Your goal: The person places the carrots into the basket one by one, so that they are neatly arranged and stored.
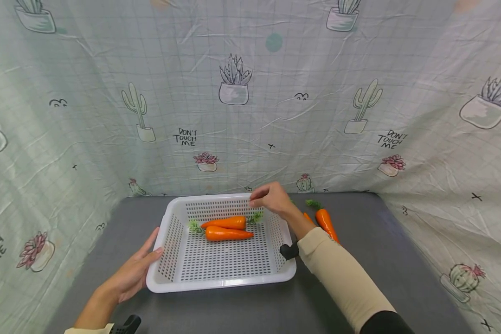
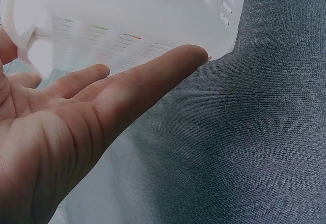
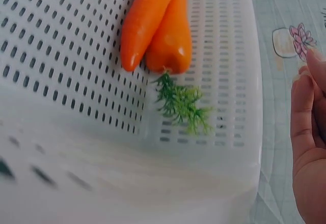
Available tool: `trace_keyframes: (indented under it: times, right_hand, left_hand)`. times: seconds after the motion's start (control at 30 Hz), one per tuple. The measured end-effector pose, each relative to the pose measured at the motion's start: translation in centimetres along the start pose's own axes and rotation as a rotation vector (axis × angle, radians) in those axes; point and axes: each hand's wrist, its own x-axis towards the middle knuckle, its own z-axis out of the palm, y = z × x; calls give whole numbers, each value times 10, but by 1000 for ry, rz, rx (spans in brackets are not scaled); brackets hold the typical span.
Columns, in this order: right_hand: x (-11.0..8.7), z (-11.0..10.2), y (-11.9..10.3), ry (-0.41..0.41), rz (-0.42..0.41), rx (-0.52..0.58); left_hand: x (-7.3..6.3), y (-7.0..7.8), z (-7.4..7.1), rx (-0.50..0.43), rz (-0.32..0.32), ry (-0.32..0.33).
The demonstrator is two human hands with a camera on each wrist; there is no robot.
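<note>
A white perforated plastic basket [image 1: 223, 284] appears tilted over the grey table. Inside lie two orange carrots with green tufts: the nearer carrot [image 1: 227, 234] points right, the farther carrot [image 1: 229, 222] has its tuft on the right. My left hand [image 1: 131, 273] grips the basket's left side, thumb over the rim and straight fingers [image 2: 153, 81] under the outer wall. My right hand [image 1: 273, 199] hovers at the far right rim, fingers loosely bent and nothing visible in them. From the right wrist, these fingers [image 3: 304, 117] show just beyond the rim.
Right of the basket, a carrot [image 1: 326, 225] with a green top lies on the grey table [image 1: 371, 260]. Another carrot [image 1: 308, 218] beside it is mostly hidden behind my right forearm. A cactus-print curtain [image 1: 250, 120] hangs behind the table and along both sides.
</note>
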Motion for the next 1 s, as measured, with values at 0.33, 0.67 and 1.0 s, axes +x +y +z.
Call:
trace_keyframes:
  times: [0.33, 0.67, 1.0]
  right_hand:
    - [-4, -20, 0, 0, 68, 7]
    - [-11, -40, 3, -3, 49, 18]
    - [-20, -61, 12, 7, 62, 56]
  left_hand:
    - [1, 0, 0, 12, 8, -7]
    - [0, 0, 1, 5, 7, -6]
    - [1, 0, 0, 8, 8, -3]
